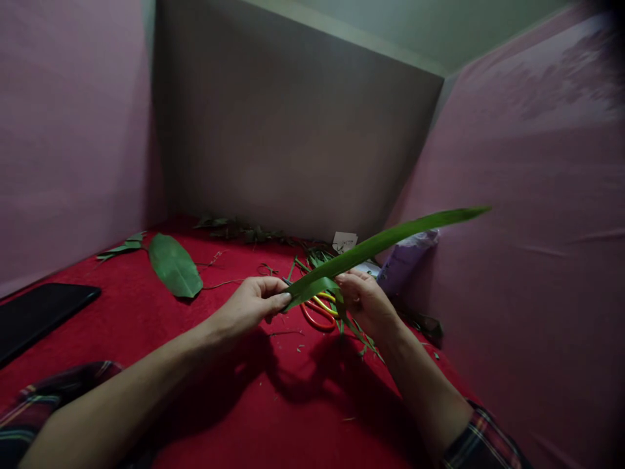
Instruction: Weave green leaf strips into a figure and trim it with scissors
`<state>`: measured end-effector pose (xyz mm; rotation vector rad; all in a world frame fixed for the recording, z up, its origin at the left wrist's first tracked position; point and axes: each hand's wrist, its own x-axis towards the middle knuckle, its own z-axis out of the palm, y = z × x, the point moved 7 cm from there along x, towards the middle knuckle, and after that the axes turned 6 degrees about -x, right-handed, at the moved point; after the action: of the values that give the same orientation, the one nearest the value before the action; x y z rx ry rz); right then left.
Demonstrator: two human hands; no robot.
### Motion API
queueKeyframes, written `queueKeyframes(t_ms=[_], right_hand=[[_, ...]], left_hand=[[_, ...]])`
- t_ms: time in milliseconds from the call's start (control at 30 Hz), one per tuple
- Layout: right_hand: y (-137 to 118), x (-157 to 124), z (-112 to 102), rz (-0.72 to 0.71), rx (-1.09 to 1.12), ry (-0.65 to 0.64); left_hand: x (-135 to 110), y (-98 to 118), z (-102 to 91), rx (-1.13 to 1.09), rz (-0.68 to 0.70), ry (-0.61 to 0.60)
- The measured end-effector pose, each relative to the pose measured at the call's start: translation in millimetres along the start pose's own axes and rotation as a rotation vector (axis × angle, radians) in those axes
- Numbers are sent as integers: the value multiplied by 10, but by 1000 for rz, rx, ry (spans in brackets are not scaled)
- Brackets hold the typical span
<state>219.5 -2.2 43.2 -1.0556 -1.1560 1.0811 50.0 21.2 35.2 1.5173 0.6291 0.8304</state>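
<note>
A long green leaf [390,240] stretches up and to the right across both hands, with a second strip [317,286] folded below it. My left hand [256,299] pinches the near end of the leaf between thumb and fingers. My right hand [366,299] closes on the leaf's lower strip near its middle; the fingertips are partly hidden behind it. Beneath the hands lies a pair of scissors with red and yellow handles [318,324] on the red cloth [234,417], its blades mostly covered by the leaf and left hand.
A broad leaf [174,266] lies at the left, near a black flat device [49,309]. Along the back wall run leafy cuttings [244,231]. A white card [344,241] and a purple container [405,264] stand at the back right. Pink walls flank both sides.
</note>
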Motion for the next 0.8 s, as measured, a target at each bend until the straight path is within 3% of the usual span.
queueKeyframes(t_ms=[133,267,400,667,800], right_hand=[[-66,-20,-5,-77,-165,54],[-231,-84,-30,-275,-383,189],[-349,-194,-40,-460,-503,314],[-290,-207,-10,-433,-485,328],[-382,-295,50,-528,-504,352]], left_hand=[[8,33,-33,3,-2,61],[3,59,-61,44,5,138],[-7,68,-46,51,23,117],[-18,-4,27,-199,-48,-7],[4,-88,37,-267,-79,-17]])
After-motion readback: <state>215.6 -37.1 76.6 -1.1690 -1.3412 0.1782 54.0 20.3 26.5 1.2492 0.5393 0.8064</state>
